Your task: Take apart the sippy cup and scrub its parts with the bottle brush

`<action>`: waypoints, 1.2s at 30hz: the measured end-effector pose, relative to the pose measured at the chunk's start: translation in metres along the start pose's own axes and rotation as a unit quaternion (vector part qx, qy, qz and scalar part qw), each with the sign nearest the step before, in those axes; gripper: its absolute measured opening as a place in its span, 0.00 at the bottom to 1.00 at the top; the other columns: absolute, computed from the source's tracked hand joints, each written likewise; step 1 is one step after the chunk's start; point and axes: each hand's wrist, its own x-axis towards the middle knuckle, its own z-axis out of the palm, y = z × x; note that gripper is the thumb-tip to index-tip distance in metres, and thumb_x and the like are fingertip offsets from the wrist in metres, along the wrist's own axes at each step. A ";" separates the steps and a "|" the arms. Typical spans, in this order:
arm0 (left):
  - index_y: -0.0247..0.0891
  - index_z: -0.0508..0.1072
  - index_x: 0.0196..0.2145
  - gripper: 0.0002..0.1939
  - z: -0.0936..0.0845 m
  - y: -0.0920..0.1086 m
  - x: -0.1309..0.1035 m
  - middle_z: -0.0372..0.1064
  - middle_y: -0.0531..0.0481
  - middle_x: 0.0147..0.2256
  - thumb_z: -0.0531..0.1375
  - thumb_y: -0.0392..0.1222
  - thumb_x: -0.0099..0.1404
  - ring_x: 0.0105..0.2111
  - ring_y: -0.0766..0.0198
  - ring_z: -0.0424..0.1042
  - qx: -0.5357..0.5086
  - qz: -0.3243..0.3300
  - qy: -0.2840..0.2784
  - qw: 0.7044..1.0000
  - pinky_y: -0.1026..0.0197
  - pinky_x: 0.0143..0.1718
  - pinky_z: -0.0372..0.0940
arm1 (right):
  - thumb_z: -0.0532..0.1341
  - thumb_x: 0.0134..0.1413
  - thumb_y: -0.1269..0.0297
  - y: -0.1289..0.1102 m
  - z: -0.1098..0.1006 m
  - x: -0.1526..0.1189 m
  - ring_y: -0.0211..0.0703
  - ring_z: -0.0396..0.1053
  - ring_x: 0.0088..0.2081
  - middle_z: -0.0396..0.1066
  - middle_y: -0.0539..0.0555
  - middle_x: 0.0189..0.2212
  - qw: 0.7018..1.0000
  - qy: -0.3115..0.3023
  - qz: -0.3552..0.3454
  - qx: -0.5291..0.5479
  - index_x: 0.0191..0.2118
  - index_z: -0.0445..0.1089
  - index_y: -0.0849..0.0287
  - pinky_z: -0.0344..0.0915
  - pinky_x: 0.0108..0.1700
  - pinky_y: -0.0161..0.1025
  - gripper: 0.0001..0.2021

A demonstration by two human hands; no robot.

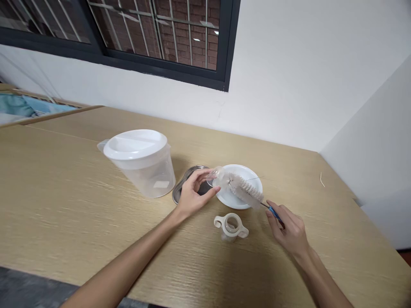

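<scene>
My left hand [195, 188] pinches a clear, dome-shaped cap [217, 173] between thumb and fingers, its open side turned to the right. My right hand [289, 229] grips the blue handle of a bottle brush [246, 191]. The white bristle head points up and left, its tip at the mouth of the cap; how far it goes in, I cannot tell. Under the brush lies a white bowl [236, 205]. A small baby bottle [230, 231] with two cream handles stands uncapped on the table, nearer to me and between my hands.
Behind my left hand lies a steel kidney dish [176, 195], partly hidden. A translucent pitcher [149, 171] with a white lid stands left of it. All rest on the wooden table [80, 192]. A thin pale strip [322, 180] lies at the right. Wall and window are behind.
</scene>
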 end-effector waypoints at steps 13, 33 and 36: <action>0.38 0.71 0.52 0.24 -0.002 0.002 -0.001 0.75 0.42 0.46 0.71 0.40 0.59 0.42 0.59 0.77 0.016 -0.022 -0.024 0.999 0.54 0.49 0.71 | 0.61 0.63 0.77 0.000 -0.001 0.000 0.34 0.67 0.27 0.69 0.51 0.28 1.000 -0.002 -0.003 -0.001 0.58 0.68 0.64 0.61 0.28 0.32 0.18; 0.38 0.72 0.51 0.23 -0.001 0.001 -0.002 0.74 0.42 0.46 0.71 0.44 0.60 0.42 0.59 0.76 0.040 -0.045 -0.038 0.997 0.54 0.50 0.71 | 0.60 0.64 0.75 0.001 -0.003 0.000 0.33 0.67 0.26 0.69 0.49 0.27 1.000 0.002 0.000 -0.013 0.57 0.69 0.62 0.63 0.28 0.31 0.17; 0.37 0.72 0.51 0.23 -0.001 0.000 -0.003 0.74 0.41 0.46 0.70 0.44 0.61 0.42 0.59 0.76 0.046 -0.046 -0.044 0.997 0.54 0.49 0.70 | 0.61 0.64 0.74 0.001 -0.003 0.000 0.32 0.66 0.25 0.69 0.49 0.27 1.000 0.002 0.001 -0.018 0.56 0.70 0.62 0.63 0.28 0.30 0.16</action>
